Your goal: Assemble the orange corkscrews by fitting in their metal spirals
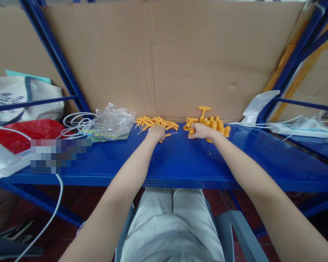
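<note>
Facing you, a blue tabletop (180, 163) meets brown cardboard (194, 54). On your left are clear plastic packaging (116, 122), glossy red material (41, 131) and a canvas bag (45, 96); on your right, a white power strip (303, 130).

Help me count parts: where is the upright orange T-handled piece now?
In the head view, the T-handled piece stands right of centre, just beyond the right hand, among the orange tubular pieces before the cardboard.

The orange handles (160, 121) look smooth plastic, their spirals (174, 133) metal. The tabletop (180, 163) is glossy, the cardboard panel (194, 54) matt, the clear bag (116, 118) crinkled plastic.
</note>
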A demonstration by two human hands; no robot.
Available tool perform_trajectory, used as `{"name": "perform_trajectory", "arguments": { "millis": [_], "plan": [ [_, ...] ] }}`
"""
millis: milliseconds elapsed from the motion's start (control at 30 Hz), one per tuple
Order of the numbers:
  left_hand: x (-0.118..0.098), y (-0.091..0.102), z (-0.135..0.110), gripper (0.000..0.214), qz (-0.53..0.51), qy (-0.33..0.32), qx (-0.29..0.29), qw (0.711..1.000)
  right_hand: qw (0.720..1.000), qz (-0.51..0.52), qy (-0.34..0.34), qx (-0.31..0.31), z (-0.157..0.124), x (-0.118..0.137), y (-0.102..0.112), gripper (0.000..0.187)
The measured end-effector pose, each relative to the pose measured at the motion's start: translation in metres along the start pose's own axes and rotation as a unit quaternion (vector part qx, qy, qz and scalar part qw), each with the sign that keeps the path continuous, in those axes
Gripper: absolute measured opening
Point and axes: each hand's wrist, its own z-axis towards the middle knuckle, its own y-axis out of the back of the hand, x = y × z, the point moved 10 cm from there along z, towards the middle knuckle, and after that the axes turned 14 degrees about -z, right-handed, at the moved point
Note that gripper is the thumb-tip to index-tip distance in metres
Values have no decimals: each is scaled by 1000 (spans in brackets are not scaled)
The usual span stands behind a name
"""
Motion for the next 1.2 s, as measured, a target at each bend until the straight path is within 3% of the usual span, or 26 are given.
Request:
{"name": "perform_trajectory", "arguments": {
  "millis": [133, 333, 500, 700, 833, 1033, 1200],
  "plan": [
    [3, -13, -3, 42, 83, 28, 81, 993, 997, -67, 0, -40, 1, 3, 3, 29],
    [-12, -10, -14, 35, 61, 17, 98, 993, 992, -114, 37, -40, -1, 14, 0, 29],
    [-20, -6, -21, 39, 33, 9, 96, 995, 992, -92, 66, -50, 4, 19, -3, 31],
    [-26, -5, -27, 26, 12, 13, 112, 994, 993, -53, 92, -50, 7, 23, -8, 31],
    [-29, -12, -29, 28, -71, 11, 128, 989, 990, -10, 113, -78, 7, 25, -5, 28],
    [-26, -14, -24, 35, -128, 15, 104, 986, 980, 43, 140, -132, 13, 19, -3, 27],
    [-26, 4, -16, 27, -121, -33, -4, 992, 974, 137, 122, -135, 17, 6, -4, 43]
  ]
}}
